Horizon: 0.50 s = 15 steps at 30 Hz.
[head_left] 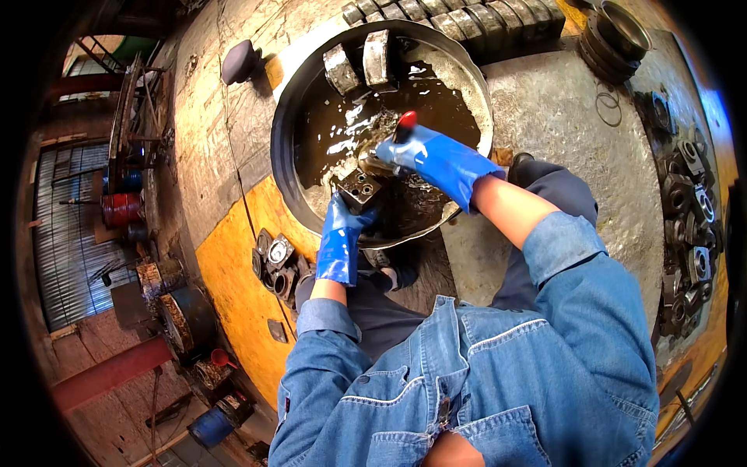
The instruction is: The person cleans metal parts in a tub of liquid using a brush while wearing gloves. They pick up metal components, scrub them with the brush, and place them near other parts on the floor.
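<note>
A round metal basin (pixel 283 148) of dark, murky liquid stands in front of me. My left hand (pixel 339 237), in a blue rubber glove, grips a square metal block (pixel 359 187) with several holes, tilted over the liquid at the basin's near side. Closed round a brush (pixel 407 120) with a dark, red-tipped handle is my right hand (pixel 436 159), also gloved in blue. The brush's lower end meets the block's upper edge; its bristles are hard to make out. Two curved metal pieces (pixel 377 59) rest at the basin's far side, partly in the liquid.
Behind the basin runs a row of metal blocks (pixel 498 23). Stacked round tins (pixel 615 39) stand at the far right, above many dark metal parts (pixel 692 210). More small parts (pixel 276 261) lie by my left forearm. Drums (pixel 187 319) stand at the left.
</note>
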### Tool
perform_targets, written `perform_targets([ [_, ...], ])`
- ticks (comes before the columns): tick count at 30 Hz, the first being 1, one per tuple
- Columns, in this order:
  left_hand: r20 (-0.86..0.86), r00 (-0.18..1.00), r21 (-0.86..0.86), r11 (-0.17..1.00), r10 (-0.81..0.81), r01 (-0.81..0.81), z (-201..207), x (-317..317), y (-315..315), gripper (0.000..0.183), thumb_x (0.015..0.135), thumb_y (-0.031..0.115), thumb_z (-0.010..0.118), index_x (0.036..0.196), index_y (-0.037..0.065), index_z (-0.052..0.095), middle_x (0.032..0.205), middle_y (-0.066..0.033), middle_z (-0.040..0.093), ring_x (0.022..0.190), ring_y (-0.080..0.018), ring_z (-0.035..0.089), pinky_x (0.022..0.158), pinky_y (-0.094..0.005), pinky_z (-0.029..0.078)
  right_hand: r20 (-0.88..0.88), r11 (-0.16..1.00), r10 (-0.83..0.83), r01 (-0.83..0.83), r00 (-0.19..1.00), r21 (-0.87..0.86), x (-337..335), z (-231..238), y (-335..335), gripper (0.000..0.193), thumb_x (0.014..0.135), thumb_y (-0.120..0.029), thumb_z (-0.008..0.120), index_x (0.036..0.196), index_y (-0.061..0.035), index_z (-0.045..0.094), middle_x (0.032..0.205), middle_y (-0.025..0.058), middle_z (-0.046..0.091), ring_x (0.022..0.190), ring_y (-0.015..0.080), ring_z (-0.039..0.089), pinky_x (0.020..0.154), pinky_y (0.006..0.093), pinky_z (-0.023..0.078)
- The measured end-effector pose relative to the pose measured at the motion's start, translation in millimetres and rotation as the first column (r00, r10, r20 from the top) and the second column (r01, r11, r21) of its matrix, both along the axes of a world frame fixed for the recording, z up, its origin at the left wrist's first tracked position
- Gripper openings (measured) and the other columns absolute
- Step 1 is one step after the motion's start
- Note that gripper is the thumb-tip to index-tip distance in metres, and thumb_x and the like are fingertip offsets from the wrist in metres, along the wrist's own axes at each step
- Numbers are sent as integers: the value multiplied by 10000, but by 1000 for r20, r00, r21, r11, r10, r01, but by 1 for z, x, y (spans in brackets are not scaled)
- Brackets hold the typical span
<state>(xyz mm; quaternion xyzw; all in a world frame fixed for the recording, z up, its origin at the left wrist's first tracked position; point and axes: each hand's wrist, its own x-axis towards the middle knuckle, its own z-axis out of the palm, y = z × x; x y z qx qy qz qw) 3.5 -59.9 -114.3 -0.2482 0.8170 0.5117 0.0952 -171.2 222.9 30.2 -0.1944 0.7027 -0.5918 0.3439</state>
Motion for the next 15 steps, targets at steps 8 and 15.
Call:
perform_targets([
  [8, 217, 849, 758, 466, 481, -457, 27, -9, 24, 691, 815, 263, 840, 1392, 22, 547, 1267, -137, 703, 1136, -264, 671, 985, -458, 546, -16, 996, -52, 53, 999, 71, -6, -10, -17, 216, 1006, -165, 545, 1108, -36, 686, 904, 87, 710, 814, 182, 643, 815, 345, 563],
  [15, 46, 999, -186, 983, 3, 5, 92, -20, 55, 782, 684, 174, 949, 1342, -19, 573, 1233, -126, 731, 1078, -193, 684, 974, -344, 556, -247, 826, 195, -23, 949, 564, -29, -31, -48, 326, 920, -340, 596, 1096, -121, 762, 1011, 182, 758, 921, 315, 740, 881, 396, 575],
])
